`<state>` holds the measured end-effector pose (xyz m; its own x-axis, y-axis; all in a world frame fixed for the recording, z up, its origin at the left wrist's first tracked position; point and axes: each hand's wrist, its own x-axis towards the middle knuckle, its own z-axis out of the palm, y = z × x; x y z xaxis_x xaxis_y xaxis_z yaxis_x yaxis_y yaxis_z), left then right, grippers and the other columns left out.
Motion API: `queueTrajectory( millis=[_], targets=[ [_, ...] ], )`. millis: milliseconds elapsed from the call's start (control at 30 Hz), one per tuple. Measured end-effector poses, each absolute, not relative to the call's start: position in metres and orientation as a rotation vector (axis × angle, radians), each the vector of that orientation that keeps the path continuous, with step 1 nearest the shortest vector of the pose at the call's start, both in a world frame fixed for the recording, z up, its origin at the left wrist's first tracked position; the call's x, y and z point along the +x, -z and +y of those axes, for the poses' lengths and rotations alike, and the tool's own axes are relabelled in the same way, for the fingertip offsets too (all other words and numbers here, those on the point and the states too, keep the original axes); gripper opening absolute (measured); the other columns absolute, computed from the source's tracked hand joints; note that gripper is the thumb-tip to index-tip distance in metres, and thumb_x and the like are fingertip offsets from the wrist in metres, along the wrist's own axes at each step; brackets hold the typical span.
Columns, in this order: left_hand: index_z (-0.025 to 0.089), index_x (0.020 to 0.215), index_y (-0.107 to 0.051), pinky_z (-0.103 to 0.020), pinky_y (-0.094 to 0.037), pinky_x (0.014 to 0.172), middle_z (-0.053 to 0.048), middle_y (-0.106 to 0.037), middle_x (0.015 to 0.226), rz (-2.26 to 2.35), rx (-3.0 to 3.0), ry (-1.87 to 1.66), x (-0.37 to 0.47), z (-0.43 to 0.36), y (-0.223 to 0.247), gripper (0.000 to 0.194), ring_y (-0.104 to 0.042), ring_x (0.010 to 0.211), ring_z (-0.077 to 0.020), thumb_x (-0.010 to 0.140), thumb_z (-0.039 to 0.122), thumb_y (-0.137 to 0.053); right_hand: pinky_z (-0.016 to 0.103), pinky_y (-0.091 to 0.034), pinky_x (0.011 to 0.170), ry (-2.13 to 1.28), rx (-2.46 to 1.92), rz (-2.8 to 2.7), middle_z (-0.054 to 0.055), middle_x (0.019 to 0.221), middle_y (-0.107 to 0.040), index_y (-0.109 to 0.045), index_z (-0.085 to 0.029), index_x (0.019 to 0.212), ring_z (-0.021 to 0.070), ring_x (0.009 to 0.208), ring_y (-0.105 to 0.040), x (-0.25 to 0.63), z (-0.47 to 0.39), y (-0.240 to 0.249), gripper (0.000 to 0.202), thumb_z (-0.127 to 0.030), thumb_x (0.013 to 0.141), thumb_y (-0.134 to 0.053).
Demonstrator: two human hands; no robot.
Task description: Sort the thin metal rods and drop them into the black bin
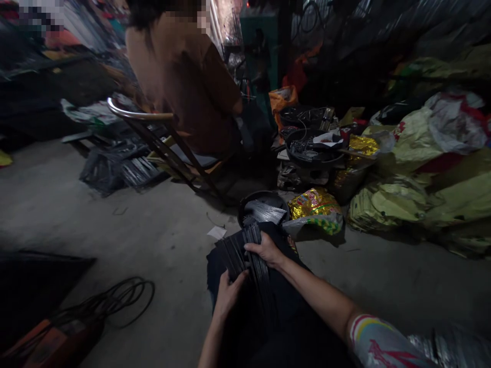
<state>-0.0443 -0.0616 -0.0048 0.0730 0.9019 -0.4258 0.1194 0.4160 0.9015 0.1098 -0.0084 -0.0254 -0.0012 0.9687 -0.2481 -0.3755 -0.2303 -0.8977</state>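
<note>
A dark cloth [295,312] covers my lap, and two bundles of thin, dark, straight strips are over it. My left hand [229,291] is closed round the lower end of the left bundle [231,255], thumb and fingers on either side. My right hand [268,250] grips the right bundle [258,263] near its upper part, thumb across it. The bundles lie side by side, slightly fanned apart. Just beyond my knees is a round dark pan [241,217] with shiny grey strips [266,210] in it. The dim light hides what exactly the strips are.
A person [184,76] in a brown top sits ahead on a metal-framed chair [141,116], facing a green machine [261,51]. A gold bag [314,202] lies beside the pan. Yellowish sacks [406,199] are piled right. Coiled cable [130,296] lies on the floor left.
</note>
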Motion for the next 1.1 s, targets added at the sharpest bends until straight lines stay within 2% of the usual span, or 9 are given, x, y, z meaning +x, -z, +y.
queueTrajectory(
  millis=[133,300,633,800,1000,1100],
  targets=[
    [0.011,0.098,-0.069,-0.035,-0.055,0.078,-0.010,-0.075,0.095,1.359,0.995,-0.797,-0.041,-0.060,-0.002,0.044,-0.069,0.085,-0.0264,0.067,0.041,-0.077,0.027,-0.048,0.066,-1.501,-1.109,-0.772,-0.003,0.077,-0.062,-0.060,-0.019,0.091,0.0143,0.067,-0.057,0.111,-0.008,0.024,0.040,-0.034,0.061,-0.082],
    [0.010,0.100,-0.070,-0.035,-0.054,0.081,-0.011,-0.075,0.098,1.319,0.987,-0.861,-0.036,-0.058,-0.004,0.045,-0.069,0.087,-0.0257,0.065,0.038,-0.079,0.029,-0.048,0.075,-1.508,-1.118,-0.837,-0.001,0.084,-0.064,-0.061,-0.019,0.093,0.0158,0.076,-0.060,0.111,-0.008,0.015,0.043,-0.035,0.060,-0.083],
    [0.010,0.099,-0.071,-0.034,-0.054,0.080,-0.010,-0.075,0.098,1.252,0.981,-0.925,-0.036,-0.058,0.007,0.040,-0.068,0.087,-0.0250,0.069,0.035,-0.077,0.030,-0.048,0.075,-1.455,-1.190,-0.868,0.000,0.083,-0.065,-0.061,-0.018,0.090,0.0168,0.075,-0.060,0.110,-0.009,0.025,0.037,-0.034,0.062,-0.081],
    [0.010,0.102,-0.070,-0.034,-0.053,0.080,-0.011,-0.075,0.098,1.279,0.936,-0.943,-0.033,-0.061,0.006,0.043,-0.068,0.086,-0.0246,0.069,0.035,-0.078,0.030,-0.048,0.074,-1.475,-1.168,-0.817,0.000,0.085,-0.066,-0.061,-0.019,0.096,0.0169,0.075,-0.060,0.109,-0.010,0.023,0.038,-0.032,0.064,-0.078],
    [0.010,0.096,-0.072,-0.033,-0.052,0.078,-0.009,-0.075,0.092,1.274,0.970,-0.918,-0.036,-0.062,0.003,0.038,-0.068,0.083,-0.0235,0.068,0.035,-0.078,0.026,-0.046,0.065,-1.562,-1.092,-0.781,-0.004,0.068,-0.061,-0.059,-0.019,0.087,0.0132,0.061,-0.056,0.112,-0.012,0.016,0.027,-0.029,0.067,-0.074],
    [0.009,0.094,-0.071,-0.033,-0.053,0.077,-0.010,-0.075,0.092,1.265,0.975,-0.921,-0.034,-0.060,0.004,0.039,-0.068,0.082,-0.0238,0.066,0.035,-0.080,0.030,-0.050,0.075,-1.604,-1.022,-0.798,0.000,0.085,-0.067,-0.059,-0.020,0.099,0.0164,0.075,-0.062,0.111,-0.013,0.015,0.041,-0.031,0.065,-0.079]
  ],
)
